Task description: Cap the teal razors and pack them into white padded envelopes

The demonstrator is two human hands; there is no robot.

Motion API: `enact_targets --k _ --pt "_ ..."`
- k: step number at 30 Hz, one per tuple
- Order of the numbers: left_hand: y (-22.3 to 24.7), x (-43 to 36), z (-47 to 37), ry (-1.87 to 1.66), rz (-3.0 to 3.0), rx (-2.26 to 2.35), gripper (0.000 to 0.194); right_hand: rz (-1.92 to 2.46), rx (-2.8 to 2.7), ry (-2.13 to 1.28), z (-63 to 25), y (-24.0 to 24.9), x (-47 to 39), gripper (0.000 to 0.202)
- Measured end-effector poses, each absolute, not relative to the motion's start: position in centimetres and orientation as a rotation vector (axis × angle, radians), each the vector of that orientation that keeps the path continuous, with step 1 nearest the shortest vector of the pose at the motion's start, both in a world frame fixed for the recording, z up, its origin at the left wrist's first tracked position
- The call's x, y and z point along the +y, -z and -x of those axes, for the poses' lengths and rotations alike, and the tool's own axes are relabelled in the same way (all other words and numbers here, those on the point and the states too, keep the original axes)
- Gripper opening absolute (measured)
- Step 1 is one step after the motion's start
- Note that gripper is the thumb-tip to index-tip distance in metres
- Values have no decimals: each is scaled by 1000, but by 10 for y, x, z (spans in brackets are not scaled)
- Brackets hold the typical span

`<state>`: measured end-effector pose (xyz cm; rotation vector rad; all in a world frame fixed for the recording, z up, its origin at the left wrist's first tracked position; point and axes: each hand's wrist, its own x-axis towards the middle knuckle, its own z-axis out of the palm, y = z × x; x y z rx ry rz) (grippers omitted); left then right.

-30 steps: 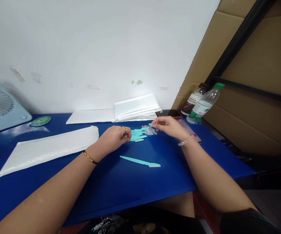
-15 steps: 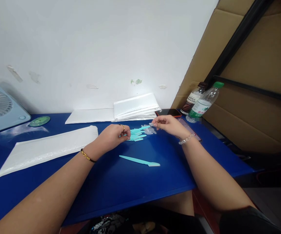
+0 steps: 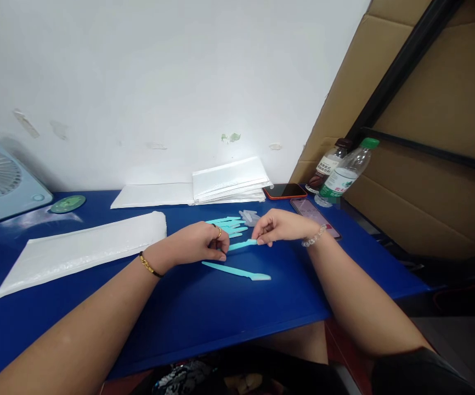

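A turquoise eyebrow razor is held level between my two hands, low over the table. My left hand is closed round its handle end. The thumb and forefinger of my right hand pinch its head end; whether a clear cap sits there I cannot make out. In front of my hands a second eyebrow razor lies alone on the blue tabletop. Just behind them is a pile of several more turquoise razors, partly covered by my left hand. Small clear plastic caps lie heaped beside that pile.
A white padded mailer lies to the left, with a stack of white mailers against the wall. Two phones, one orange-edged, and two bottles, one green-capped, stand or lie at right. A fan is at far left.
Both hands have come nearer to me with the eyebrow razor, away from the pile and caps. My right fingers, apart from its head at the caps before, now grip its head end.
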<state>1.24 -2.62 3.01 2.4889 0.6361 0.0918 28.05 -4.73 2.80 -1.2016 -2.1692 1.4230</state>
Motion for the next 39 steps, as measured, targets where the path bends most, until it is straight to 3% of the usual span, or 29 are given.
enact_targets --k 2,7,10,17,32,39 --pt "-30 -26 -12 -107 -2522 616 18 1251 -2216 -1359 -282 -27 -47 23" --pt "-23 -17 -8 -230 -2690 990 25 1462 -2170 -670 -280 -14 -38 14" --pt "-17 -11 -5 -206 -2748 1075 24 1506 -2214 -476 -275 -4 -32 10" --pt "-13 -4 -5 -229 -2636 1115 21 1561 -2185 -525 -271 0 -32 2" --pt "-18 -7 -4 -441 -2465 1141 32 1307 -1883 -819 -266 -5 -36 29" --pt "-28 -12 -6 -294 -2588 1244 36 1165 -1673 -735 -263 -12 -40 30"
